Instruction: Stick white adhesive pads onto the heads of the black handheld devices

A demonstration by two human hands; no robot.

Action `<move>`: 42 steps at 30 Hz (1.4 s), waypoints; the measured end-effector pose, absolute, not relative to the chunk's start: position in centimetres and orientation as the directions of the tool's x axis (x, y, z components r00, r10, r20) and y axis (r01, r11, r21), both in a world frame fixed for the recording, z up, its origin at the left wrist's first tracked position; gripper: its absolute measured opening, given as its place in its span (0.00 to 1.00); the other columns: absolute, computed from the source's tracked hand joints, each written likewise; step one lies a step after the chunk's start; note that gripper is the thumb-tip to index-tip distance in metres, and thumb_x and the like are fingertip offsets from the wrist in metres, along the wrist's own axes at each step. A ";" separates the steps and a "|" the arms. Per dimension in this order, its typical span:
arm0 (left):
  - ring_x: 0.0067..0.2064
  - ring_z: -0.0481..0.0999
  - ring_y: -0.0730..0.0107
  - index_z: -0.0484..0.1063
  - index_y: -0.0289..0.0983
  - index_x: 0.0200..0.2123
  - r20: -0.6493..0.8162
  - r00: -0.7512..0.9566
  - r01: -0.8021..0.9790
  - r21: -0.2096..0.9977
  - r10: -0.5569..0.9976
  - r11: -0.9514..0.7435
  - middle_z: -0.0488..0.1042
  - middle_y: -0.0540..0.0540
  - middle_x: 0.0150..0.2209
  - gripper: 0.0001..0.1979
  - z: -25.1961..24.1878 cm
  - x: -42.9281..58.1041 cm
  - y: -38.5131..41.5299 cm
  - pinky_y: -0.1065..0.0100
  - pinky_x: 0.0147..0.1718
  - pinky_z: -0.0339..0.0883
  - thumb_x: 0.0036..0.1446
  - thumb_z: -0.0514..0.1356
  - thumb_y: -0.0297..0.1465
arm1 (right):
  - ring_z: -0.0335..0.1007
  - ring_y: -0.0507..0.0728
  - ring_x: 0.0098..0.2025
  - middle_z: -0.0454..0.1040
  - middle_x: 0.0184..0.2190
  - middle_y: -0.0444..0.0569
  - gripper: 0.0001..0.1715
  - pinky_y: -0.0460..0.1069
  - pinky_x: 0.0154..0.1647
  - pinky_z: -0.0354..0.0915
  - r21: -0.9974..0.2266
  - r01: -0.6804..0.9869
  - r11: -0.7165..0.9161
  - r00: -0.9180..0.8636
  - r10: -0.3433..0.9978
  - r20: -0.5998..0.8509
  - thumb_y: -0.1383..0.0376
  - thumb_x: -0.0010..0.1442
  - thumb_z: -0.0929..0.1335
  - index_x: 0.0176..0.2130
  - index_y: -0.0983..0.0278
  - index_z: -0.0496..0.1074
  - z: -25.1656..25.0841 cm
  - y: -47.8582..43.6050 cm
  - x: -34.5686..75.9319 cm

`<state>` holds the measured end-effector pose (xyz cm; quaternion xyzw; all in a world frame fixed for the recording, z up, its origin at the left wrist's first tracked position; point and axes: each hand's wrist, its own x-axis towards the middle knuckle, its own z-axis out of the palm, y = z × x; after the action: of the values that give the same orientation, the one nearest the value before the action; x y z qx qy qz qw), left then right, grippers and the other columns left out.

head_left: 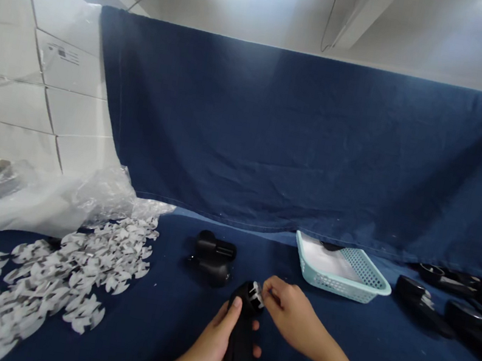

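A black handheld device (241, 347) with a long handle and a round head lies in my left hand (216, 343), whose fingers wrap around the handle. Its head faces up and to the right, and a white and metallic part (256, 294) shows there. My right hand (288, 311) is closed in a pinch just right of that head; whatever its fingertips hold, if anything, is hidden. Beyond my hands, two black device parts (213, 257) lie side by side on the blue cloth.
Many thin white curved pieces (81, 277) are heaped at the left beside clear plastic sheeting (109, 195). A light blue basket (334, 284) stands at the back right. More black devices (423, 306) lie at the far right. A blue curtain (249, 132) hangs behind.
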<state>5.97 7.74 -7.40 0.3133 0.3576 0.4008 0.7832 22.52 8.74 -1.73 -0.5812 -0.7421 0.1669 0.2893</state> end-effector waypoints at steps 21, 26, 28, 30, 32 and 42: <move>0.27 0.76 0.66 0.65 0.39 0.51 -0.286 0.377 -0.367 0.827 0.881 0.426 0.75 0.44 0.39 0.29 -7.5 6.2 7.5 0.65 0.24 0.72 0.55 0.60 0.54 | 0.64 0.52 0.22 0.70 0.20 0.42 0.07 0.46 0.24 0.51 -0.576 0.801 0.163 -0.043 0.975 0.217 0.70 0.56 0.63 0.29 0.61 0.68 -1.8 8.5 22.2; 0.26 0.76 0.65 0.65 0.38 0.50 -0.314 0.415 -0.384 0.790 0.854 0.477 0.75 0.44 0.38 0.27 -7.6 6.1 7.9 0.64 0.23 0.72 0.59 0.57 0.53 | 0.63 0.53 0.24 0.68 0.23 0.41 0.09 0.47 0.25 0.53 -0.562 0.805 0.189 -0.022 0.956 0.291 0.71 0.54 0.65 0.37 0.60 0.68 -1.7 8.5 22.1; 0.27 0.76 0.65 0.65 0.37 0.50 -0.315 0.424 -0.390 0.783 0.849 0.485 0.75 0.44 0.37 0.27 -7.5 6.1 8.0 0.64 0.23 0.72 0.59 0.57 0.53 | 0.67 0.54 0.31 0.71 0.31 0.44 0.13 0.47 0.30 0.59 -0.551 0.799 0.240 -0.053 0.942 0.333 0.72 0.54 0.65 0.40 0.59 0.69 -1.6 8.4 22.0; 0.26 0.76 0.65 0.64 0.37 0.50 -0.317 0.427 -0.393 0.778 0.847 0.489 0.75 0.44 0.37 0.26 -7.5 6.1 7.9 0.64 0.23 0.72 0.60 0.56 0.52 | 0.69 0.56 0.40 0.71 0.39 0.46 0.17 0.48 0.38 0.62 -0.540 0.790 0.291 -0.092 0.927 0.365 0.74 0.54 0.65 0.42 0.57 0.70 -1.5 8.3 21.9; 0.26 0.76 0.65 0.64 0.37 0.50 -0.317 0.432 -0.395 0.775 0.844 0.493 0.75 0.44 0.37 0.26 -7.4 6.0 7.9 0.64 0.23 0.72 0.61 0.55 0.52 | 0.68 0.58 0.45 0.70 0.43 0.47 0.19 0.50 0.44 0.63 -0.529 0.775 0.346 -0.130 0.906 0.403 0.76 0.54 0.64 0.43 0.57 0.71 -1.4 8.3 21.9; 0.26 0.77 0.65 0.65 0.37 0.50 -0.323 0.444 -0.412 0.755 0.836 0.511 0.75 0.44 0.37 0.27 -7.7 6.0 8.0 0.64 0.23 0.72 0.60 0.55 0.53 | 0.68 0.58 0.45 0.75 0.41 0.47 0.13 0.54 0.50 0.63 -0.461 0.735 0.497 -0.253 0.832 0.493 0.76 0.54 0.66 0.34 0.60 0.74 -0.9 8.2 22.4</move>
<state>5.95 8.05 -7.65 0.3008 0.3522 0.3927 0.7945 22.41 8.21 -0.94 -0.4968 -0.7887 0.0682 0.3557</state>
